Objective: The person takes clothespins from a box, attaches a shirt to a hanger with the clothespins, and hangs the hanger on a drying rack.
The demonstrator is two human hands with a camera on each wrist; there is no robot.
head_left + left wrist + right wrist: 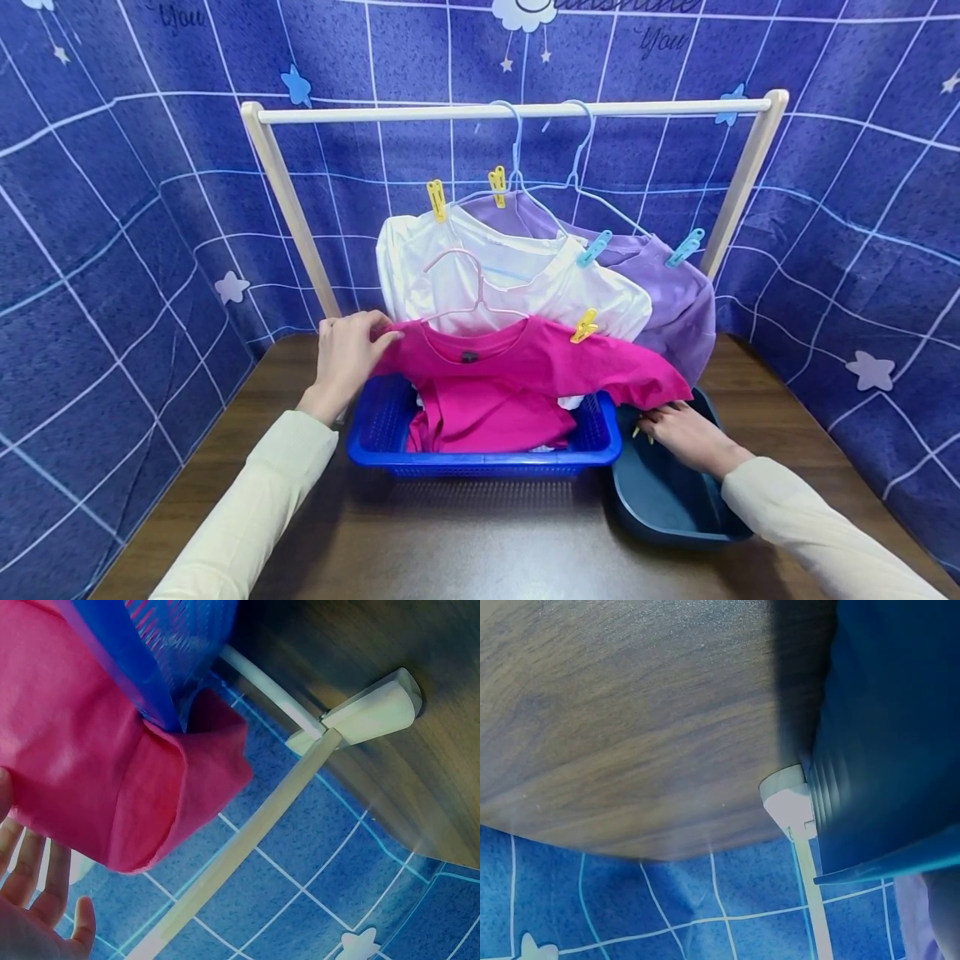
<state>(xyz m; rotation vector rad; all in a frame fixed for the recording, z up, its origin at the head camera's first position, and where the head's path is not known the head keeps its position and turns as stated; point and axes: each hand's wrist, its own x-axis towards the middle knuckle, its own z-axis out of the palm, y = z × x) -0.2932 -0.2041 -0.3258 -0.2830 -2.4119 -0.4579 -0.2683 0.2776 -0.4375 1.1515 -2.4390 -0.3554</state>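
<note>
A bright pink shirt hangs on a pink hanger, its lower part lying in the blue basket. My left hand pinches the shirt's left shoulder between thumb and fingers; in the left wrist view several fingers are spread beside the pink cloth. One yellow clothespin grips the shirt's right shoulder. My right hand reaches down inside the dark teal basin, fingers curled at a yellow clothespin whose two tips show below them. The hand hides the rest of that pin.
Behind, a white shirt and a purple shirt hang by blue hangers from a rack bar, held with yellow and blue clothespins. The rack's slanted legs stand on the wooden table. A patterned blue cloth encloses the back and sides.
</note>
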